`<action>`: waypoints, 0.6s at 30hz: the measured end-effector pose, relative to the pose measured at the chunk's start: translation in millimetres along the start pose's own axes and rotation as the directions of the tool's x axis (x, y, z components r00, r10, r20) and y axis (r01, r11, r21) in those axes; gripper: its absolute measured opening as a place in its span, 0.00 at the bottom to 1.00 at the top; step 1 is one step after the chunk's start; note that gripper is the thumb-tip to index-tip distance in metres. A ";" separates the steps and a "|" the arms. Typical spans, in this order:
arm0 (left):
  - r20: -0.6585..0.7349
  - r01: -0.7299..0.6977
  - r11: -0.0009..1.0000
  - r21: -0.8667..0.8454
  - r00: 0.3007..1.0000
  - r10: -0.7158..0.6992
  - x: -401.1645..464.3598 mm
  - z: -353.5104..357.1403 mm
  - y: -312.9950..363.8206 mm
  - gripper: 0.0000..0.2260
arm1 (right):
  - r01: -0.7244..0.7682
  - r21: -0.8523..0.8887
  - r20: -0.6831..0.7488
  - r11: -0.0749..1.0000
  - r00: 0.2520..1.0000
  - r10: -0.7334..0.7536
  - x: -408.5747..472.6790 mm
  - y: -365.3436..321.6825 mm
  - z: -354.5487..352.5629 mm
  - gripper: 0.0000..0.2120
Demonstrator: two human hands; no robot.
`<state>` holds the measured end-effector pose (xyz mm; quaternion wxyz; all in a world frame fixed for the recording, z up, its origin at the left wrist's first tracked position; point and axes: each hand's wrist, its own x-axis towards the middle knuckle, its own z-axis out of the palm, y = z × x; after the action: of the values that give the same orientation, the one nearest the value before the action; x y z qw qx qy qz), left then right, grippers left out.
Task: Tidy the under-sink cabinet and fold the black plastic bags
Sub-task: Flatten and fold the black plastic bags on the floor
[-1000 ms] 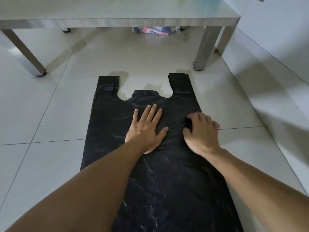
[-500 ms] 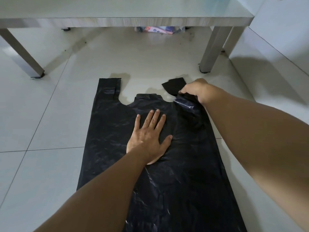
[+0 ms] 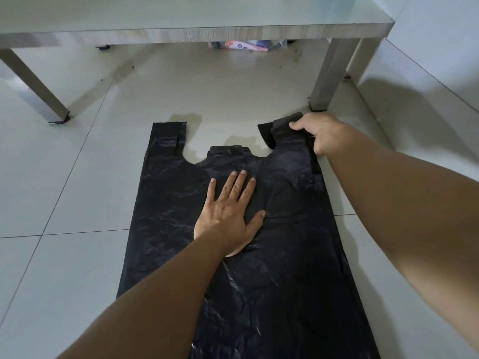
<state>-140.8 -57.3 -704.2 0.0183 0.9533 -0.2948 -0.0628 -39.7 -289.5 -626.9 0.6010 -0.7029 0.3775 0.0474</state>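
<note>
A large black plastic bag (image 3: 285, 255) lies spread flat on the pale tiled floor, its two handles pointing away from me. My left hand (image 3: 229, 216) presses flat on the bag's upper middle, fingers straight and spread. My right hand (image 3: 317, 132) grips the bag's right handle (image 3: 278, 132) at the far right corner, fingers curled over it; the handle's tip is lifted and twisted. The left handle (image 3: 168, 137) lies flat on the floor.
A low grey table (image 3: 194, 27) spans the top of the view, its legs standing at the left (image 3: 41, 99) and at the right (image 3: 326, 81) just beyond the bag. A colourful packet (image 3: 243, 45) lies under the table. A white wall (image 3: 440, 60) runs along the right.
My right hand went from the bag's middle up to the right handle, took hold of it, and has now pulled it outward to the right. My left hand stayed pressed in place.
</note>
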 end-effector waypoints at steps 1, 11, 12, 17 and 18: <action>0.001 0.002 1.000 0.002 1.000 -0.002 -0.2 -0.2 -0.1 0.33 | -0.029 0.016 0.041 0.999 0.999 0.028 0.7 0.4 -2.9 0.13; 0.038 0.018 1.000 0.023 0.999 -0.018 -0.8 -2.3 0.3 0.34 | 0.167 -0.430 -0.034 0.887 0.979 -0.201 2.9 11.5 -0.4 0.19; 0.039 0.019 1.000 0.014 0.999 -0.020 -0.9 -2.8 1.1 0.33 | 0.165 -0.491 -0.041 0.855 0.977 -0.212 1.2 10.7 0.7 0.21; 0.047 -0.005 0.999 -0.037 0.999 0.007 -0.2 -7.5 -1.7 0.33 | 0.070 -0.673 -0.074 0.736 0.984 -0.161 -0.4 2.4 21.2 0.20; 0.050 -0.013 0.999 -0.046 0.999 0.015 -0.4 -8.6 -2.6 0.33 | 0.046 -0.662 -0.087 0.748 0.987 -0.137 -2.2 1.1 26.7 0.16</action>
<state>-138.6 -55.0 -695.8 0.0330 0.9487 -0.3004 -0.0935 -31.6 -264.9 -634.0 0.2913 -0.8884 0.3399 0.1019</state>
